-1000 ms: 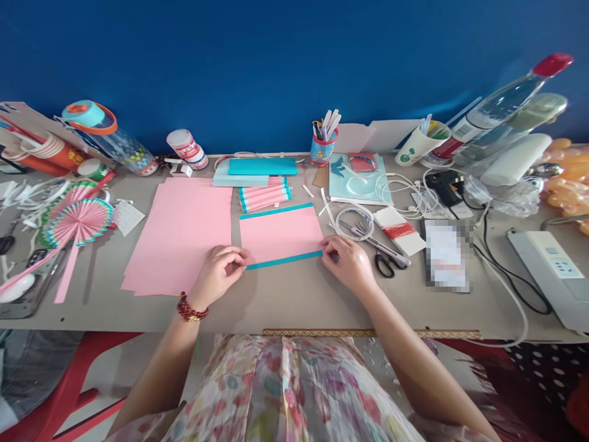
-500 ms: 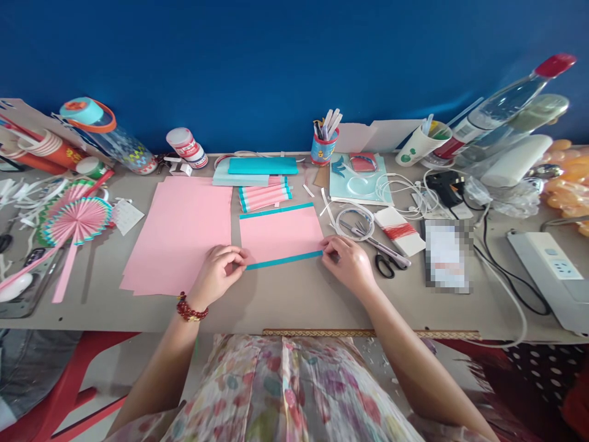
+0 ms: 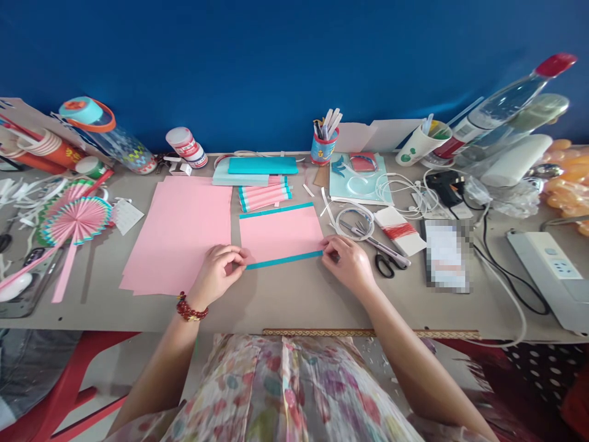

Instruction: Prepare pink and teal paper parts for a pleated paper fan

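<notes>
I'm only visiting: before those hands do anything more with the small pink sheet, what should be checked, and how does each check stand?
1. Left hand holds the near left corner of the sheet: ok.
2. Right hand holds the near right corner: ok.
3. Sheet lies flat on the table: ok.
4. Teal strip runs straight along the near edge: ok.
5. Scissors apart from the right hand: ok, though close.
6. Strip stuck down firmly: cannot tell.
</notes>
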Available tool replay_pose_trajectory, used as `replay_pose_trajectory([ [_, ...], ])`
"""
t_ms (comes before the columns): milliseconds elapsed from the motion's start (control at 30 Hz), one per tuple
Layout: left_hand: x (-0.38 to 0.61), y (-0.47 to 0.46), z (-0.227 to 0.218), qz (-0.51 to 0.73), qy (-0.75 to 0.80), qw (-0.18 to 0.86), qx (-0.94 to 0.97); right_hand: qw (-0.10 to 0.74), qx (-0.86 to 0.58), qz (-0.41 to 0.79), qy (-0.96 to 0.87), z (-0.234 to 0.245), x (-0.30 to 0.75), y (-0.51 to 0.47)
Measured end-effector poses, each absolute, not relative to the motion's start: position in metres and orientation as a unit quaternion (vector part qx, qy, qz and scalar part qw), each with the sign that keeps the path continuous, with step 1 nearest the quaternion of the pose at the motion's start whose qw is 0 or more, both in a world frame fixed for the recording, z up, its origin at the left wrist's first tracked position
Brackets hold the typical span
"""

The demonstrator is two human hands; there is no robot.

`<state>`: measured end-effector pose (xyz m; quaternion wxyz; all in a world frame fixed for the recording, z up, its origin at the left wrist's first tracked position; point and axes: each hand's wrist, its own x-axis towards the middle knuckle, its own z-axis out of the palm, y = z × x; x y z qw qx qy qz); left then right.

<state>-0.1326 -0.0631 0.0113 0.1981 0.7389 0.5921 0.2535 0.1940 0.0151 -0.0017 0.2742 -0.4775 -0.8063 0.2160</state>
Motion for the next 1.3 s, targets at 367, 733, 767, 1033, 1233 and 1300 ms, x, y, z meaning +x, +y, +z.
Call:
replay_pose_trajectory([
  [367, -0.132, -0.064, 0.011, 0.256, 0.593, 0.197, 0.738, 0.28, -0.479, 0.227, -0.801, -0.004, 0.196, 0.015],
  [733, -0.132, -0.066, 0.01, 0.228, 0.608, 0.185, 0.737, 0.275, -0.475, 0.214, -0.808, -0.004, 0.193, 0.015],
  [767, -0.131, -0.066, 0.009, 0.228, 0.611, 0.18, 0.736, 0.275, -0.479, 0.213, -0.806, -0.004, 0.193, 0.015],
  [1033, -0.123, -0.068, 0.005, 0.213, 0.639, 0.133, 0.727, 0.272, -0.481, 0.232, -0.801, -0.006, 0.2, 0.015],
  [1233, -0.122, -0.068, 0.008, 0.212, 0.636, 0.137, 0.729, 0.271, -0.469, 0.209, -0.814, -0.002, 0.204, 0.012],
  [1300, -0.123, -0.068, 0.009, 0.211, 0.635, 0.141, 0.729, 0.269, -0.462, 0.173, -0.827, 0.0, 0.203, 0.007],
])
